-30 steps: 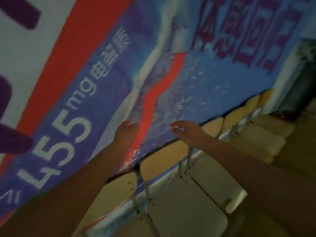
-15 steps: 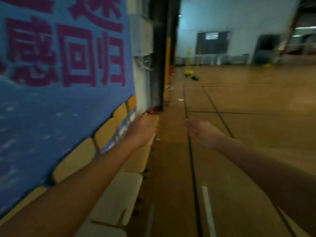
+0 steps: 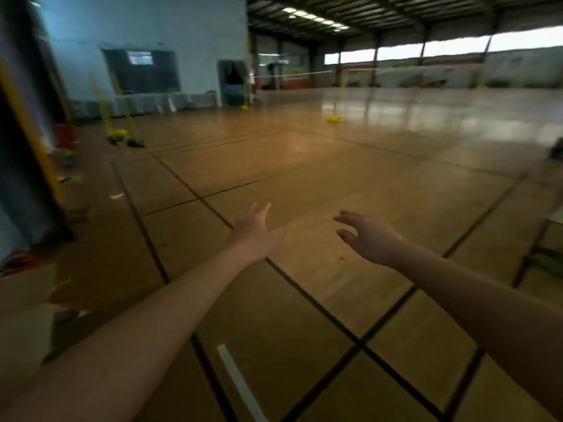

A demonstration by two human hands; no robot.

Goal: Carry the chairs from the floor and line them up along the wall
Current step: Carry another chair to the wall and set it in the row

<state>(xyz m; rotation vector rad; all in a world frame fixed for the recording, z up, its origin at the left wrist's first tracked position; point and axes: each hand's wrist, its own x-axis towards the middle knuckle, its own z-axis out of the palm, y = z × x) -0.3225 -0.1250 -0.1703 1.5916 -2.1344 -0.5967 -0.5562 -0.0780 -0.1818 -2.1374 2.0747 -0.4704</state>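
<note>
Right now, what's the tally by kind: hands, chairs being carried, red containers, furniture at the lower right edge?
Hands: 2, left hand and right hand, fingers relaxed, holding nothing
Chairs being carried: 0
Red containers: 1, red container near the left pillar, blurred
Furniture at lower right edge: 1, metal-legged frame, cut off, kind unclear
Total: 4

Premises identified as an indoor sports hall: a wide polished wooden floor (image 3: 304, 166) marked with black court lines (image 3: 195, 193), a net (image 3: 298, 74) strung across the far court, yellow posts (image 3: 130, 123) on low bases near the white wall (image 3: 182, 25) — and a high trussed roof (image 3: 396, 13) carrying strip lights (image 3: 313, 18).
</note>
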